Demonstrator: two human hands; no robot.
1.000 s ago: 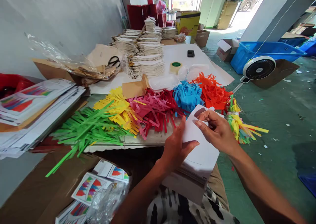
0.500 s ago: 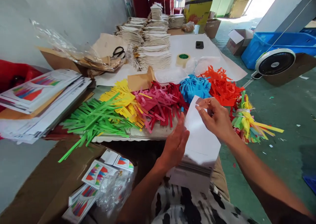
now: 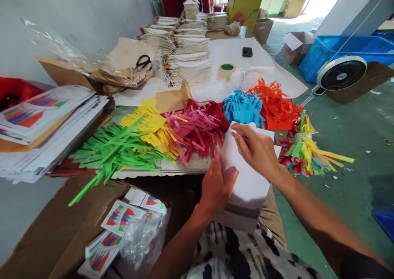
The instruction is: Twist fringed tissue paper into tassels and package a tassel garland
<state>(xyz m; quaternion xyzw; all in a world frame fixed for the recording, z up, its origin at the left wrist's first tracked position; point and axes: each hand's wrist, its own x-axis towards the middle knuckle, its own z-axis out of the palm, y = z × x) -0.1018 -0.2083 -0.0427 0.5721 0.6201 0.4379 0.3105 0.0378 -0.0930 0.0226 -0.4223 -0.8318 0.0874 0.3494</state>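
Note:
A stack of white paper cards [image 3: 246, 193] rests on my lap. My left hand [image 3: 217, 186] grips the stack's left side, thumb laid over the top sheet. My right hand [image 3: 257, 149] lies on the top white sheet [image 3: 229, 156], fingers pressing its far edge near the blue strips. Beyond the hands lies a tray [image 3: 160, 171] with piles of cut paper fringe: green [image 3: 113, 152], yellow [image 3: 152, 127], pink and red [image 3: 197, 129], blue [image 3: 243, 108], orange [image 3: 277, 106]. A tied multicolour fringe bundle [image 3: 304, 152] lies right of my right hand.
Printed sheets [image 3: 40, 127] are stacked at left; small printed cards [image 3: 120, 219] lie in plastic at lower left. Stacks of paper bags [image 3: 187, 57], scissors [image 3: 143, 61], a tape roll [image 3: 227, 69] and a phone [image 3: 247, 51] sit farther back. A fan [image 3: 341, 74] and blue crate [image 3: 344, 51] stand on the floor.
The top white sheet, lifted and held up by its far corner earlier, has come down onto the stack. My left hand closed onto the stack's side.

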